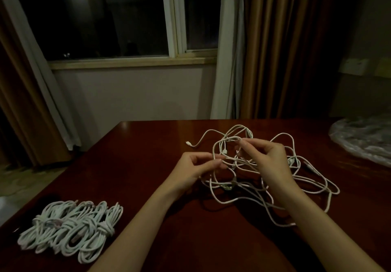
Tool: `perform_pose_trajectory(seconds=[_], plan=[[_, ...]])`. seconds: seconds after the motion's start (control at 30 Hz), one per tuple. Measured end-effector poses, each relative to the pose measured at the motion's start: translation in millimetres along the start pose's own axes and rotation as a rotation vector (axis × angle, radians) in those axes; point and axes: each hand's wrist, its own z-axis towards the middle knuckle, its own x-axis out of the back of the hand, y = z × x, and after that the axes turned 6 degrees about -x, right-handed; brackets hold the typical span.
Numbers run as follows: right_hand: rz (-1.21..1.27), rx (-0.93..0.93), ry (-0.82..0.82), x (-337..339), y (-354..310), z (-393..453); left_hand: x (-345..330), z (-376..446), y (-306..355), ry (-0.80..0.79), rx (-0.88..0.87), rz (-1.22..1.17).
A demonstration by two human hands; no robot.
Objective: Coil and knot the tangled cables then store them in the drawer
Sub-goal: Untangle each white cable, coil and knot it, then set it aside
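— What are your hands doing?

— Your left hand [196, 166] pinches a strand of the loose tangle of thin white cables [264, 174] between thumb and curled fingers, at the tangle's near-left edge. Your right hand [268, 157] reaches in from the right and pinches a raised loop near the top of the same tangle, fingers curled round it.

— And where does the tangle lie?

— It sprawls on the glossy dark red-brown wooden worktop [160, 144], right of centre, with most loops resting on the wood and a few lifted between your hands. One free end with a small white plug [188, 143] trails out to the left, just beyond your left hand.

— Anything else on the worktop?

— At the near-left corner you have a row of coiled and knotted white cable bundles [72, 227], packed side by side and well apart from the tangle. At the far right edge lies a crumpled clear plastic sheet [364, 138]. Beyond the worktop you face a dark window with a pale frame [175, 17], flanked by brown curtains [275, 45].
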Motion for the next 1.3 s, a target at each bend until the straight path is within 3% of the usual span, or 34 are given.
perform_pose_trajectory(seconds=[0.17, 0.27, 0.4, 0.63, 0.8, 0.9, 0.97, 1.13, 1.3], plan=[[-0.213, -0.061, -0.219, -5.7, 2.4, -4.1, 1.4, 2.2, 1.0, 0.229, -0.096, -0.035], [-0.309, -0.039, -0.323, -16.9, 1.2, -11.0, -1.2, 2.9, 1.7, 0.269, -0.157, -0.005], [-0.387, 0.034, -0.289, -25.3, 1.7, -12.8, -9.7, 1.4, 3.3, 0.233, -0.147, -0.032], [-0.107, -0.087, -0.229, -8.3, -14.7, -2.6, -9.5, 1.7, -3.4, 0.055, -0.173, 0.093], [0.19, -0.112, -0.142, -3.4, -32.5, 4.6, -10.7, -2.6, -18.9, -0.122, -0.128, 0.38], [0.294, -0.175, -0.208, -2.0, -36.4, 7.6, -7.5, -0.6, -9.9, -0.028, -0.157, 0.26], [0.326, -0.234, -0.267, -6.3, -35.8, 7.2, -3.3, 3.0, -7.1, 0.019, -0.199, 0.302], [0.635, -0.375, -0.313, -22.5, -35.1, 9.0, -20.8, -1.1, -8.8, -0.069, -0.178, 0.209], [0.66, -0.331, -0.265, -22.7, -28.0, 12.8, -28.6, -3.5, -0.6, 0.064, -0.169, 0.102]])
